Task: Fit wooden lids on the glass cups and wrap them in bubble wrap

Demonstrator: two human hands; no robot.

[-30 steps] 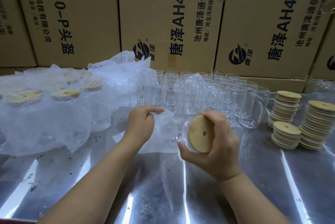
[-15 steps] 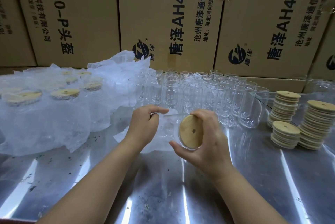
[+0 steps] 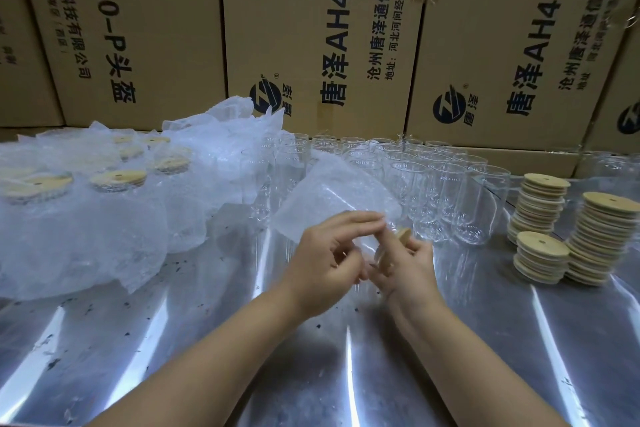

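A sheet of bubble wrap (image 3: pixel 332 198) stands up over a lidded glass cup (image 3: pixel 375 255) lying between my hands above the metal table (image 3: pixel 207 357). My left hand (image 3: pixel 329 253) pinches the near edge of the sheet with curled fingers. My right hand (image 3: pixel 403 262) grips the cup at its lid end, and only an edge of the wooden lid (image 3: pixel 403 234) shows above my fingers. Most of the cup is hidden by hands and wrap.
Several bare glass cups (image 3: pixel 436 191) stand in rows behind my hands. Three stacks of wooden lids (image 3: pixel 542 255) sit at the right. Wrapped, lidded cups (image 3: pixel 117 181) under loose bubble wrap fill the left. Cardboard boxes (image 3: pixel 322 39) wall the back.
The cup has turned so its lid face no longer points at me. The bubble wrap has been lifted up over it. Both hands have closed together around the cup.
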